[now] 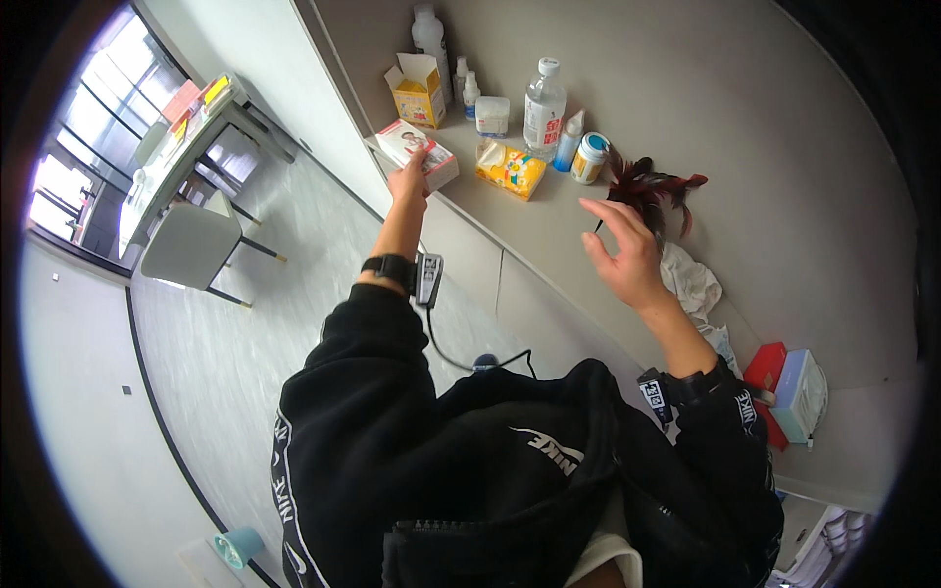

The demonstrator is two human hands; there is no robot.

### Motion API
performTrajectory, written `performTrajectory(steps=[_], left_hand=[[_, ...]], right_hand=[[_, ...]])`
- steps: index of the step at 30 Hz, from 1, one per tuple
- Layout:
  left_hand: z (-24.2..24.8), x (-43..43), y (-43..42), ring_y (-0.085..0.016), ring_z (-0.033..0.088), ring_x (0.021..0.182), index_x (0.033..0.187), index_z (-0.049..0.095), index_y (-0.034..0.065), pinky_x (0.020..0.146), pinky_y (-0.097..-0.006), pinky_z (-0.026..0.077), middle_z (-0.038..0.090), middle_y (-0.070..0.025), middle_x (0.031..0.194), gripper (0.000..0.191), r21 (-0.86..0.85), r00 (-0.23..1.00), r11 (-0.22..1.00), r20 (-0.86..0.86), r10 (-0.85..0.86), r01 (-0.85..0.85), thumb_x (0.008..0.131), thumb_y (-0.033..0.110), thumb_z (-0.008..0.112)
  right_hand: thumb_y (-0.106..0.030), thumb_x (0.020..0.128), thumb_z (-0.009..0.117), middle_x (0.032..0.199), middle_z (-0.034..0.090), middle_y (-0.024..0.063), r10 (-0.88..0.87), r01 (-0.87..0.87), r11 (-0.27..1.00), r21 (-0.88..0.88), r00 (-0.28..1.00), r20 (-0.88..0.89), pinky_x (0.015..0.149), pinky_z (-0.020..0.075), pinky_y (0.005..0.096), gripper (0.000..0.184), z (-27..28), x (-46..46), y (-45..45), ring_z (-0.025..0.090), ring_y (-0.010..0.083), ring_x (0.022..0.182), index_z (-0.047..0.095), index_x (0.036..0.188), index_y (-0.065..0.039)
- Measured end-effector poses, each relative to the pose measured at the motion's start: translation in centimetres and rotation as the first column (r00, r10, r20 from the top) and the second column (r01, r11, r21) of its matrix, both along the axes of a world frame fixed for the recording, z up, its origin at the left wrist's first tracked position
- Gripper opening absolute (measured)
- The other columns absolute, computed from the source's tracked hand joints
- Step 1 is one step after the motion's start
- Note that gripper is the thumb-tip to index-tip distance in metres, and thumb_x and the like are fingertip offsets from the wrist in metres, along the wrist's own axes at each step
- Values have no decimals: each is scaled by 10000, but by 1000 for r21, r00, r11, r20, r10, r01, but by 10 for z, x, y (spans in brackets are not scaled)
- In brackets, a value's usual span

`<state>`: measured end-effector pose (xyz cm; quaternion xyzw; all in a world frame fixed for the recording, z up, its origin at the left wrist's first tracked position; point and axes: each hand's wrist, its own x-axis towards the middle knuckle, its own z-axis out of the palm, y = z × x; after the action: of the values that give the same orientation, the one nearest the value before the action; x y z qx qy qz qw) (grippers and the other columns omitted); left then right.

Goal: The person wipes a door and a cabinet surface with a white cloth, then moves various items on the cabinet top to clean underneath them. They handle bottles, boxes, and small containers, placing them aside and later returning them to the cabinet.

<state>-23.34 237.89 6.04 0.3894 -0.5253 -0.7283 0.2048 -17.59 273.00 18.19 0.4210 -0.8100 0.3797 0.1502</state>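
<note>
My left hand (pixel 412 176) rests on a white and red cardboard box (pixel 442 167) at the shelf's front left edge, its fingers over the top; whether it grips the box is unclear. My right hand (pixel 628 257) is raised with thumb and fingers apart, in front of a dark red and black feather duster (pixel 647 187). Between the hands stand a yellow tissue pack (pixel 511 170), a clear plastic bottle (pixel 544 117), a blue and white pump bottle (pixel 568 143) and a white jar with a blue lid (pixel 589 158). A white tub (pixel 492 117) is behind the tissue pack.
An opened yellow box (pixel 417 99), a tall bottle (pixel 430 44) and small spray bottles (pixel 471 95) stand at the back left. White cloth (pixel 689 279), a red box (pixel 764 367) and a pale blue box (pixel 794 393) lie to the right. A chair (pixel 191 246) is beyond.
</note>
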Motion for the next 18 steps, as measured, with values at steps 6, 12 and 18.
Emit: performTrajectory(steps=[6,12,18], left_hand=[[14,62,83,-237,629,906,1134,496,-8,781,-379,535,606,-126,1035,367,272,853,849,-407,-326,454,844,190,602],[8,70,92,-193,634,808,1101,440,30,677,-318,521,601,-83,926,403,86,793,862,-446,-416,500,897,353,568],[-59,88,31,-181,625,738,1237,520,126,673,-322,504,633,-100,936,396,-741,749,355,290,-596,569,851,197,572]], right_hand=[[-288,815,680,1123,553,131,128,62,981,-185,509,851,780,497,352,611,-42,-19,-65,598,208,900,402,1310,-62],[-205,854,632,982,526,47,234,251,918,-307,283,930,665,542,314,385,-60,-36,-105,563,131,837,465,1176,-76],[-169,873,583,1064,549,51,240,272,908,-318,284,928,737,549,351,358,-57,-41,-109,571,157,927,449,1191,-73]])
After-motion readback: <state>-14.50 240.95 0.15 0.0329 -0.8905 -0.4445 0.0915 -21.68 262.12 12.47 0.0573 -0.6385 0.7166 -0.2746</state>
